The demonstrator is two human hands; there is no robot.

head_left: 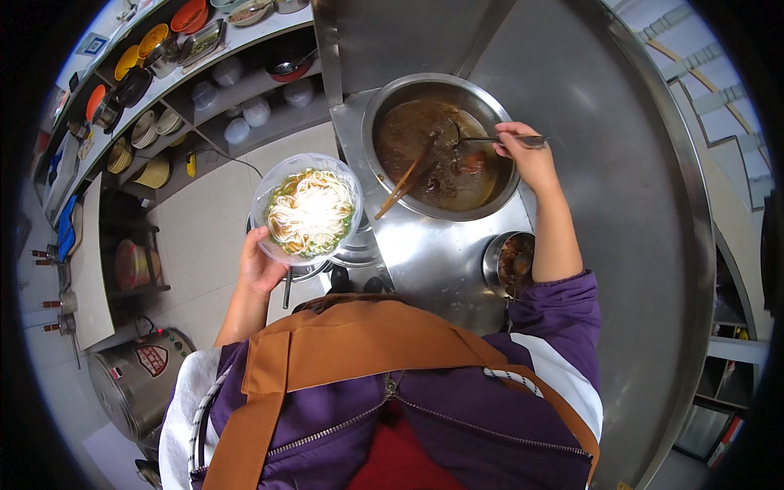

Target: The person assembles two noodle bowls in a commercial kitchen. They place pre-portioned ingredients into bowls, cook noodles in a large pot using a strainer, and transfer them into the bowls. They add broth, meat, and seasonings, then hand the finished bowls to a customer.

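My left hand grips the rim of a clear plastic bowl, held out to the left of the counter. White noodles with chopped green bits and some brown sauce fill it. On the right, my right hand is closed around the dark handle of a ladle, whose bowl end dips into brown broth. The broth sits in a large round steel pot. A pair of wooden chopsticks leans over the pot's near rim, tips in the liquid.
A smaller steel pot with reddish-brown food and a utensil stands near my right forearm. Shelves at the far left carry bowls, plates and pans. At the lower left stands a steel drum-shaped cooker. A steel panel rises on the right.
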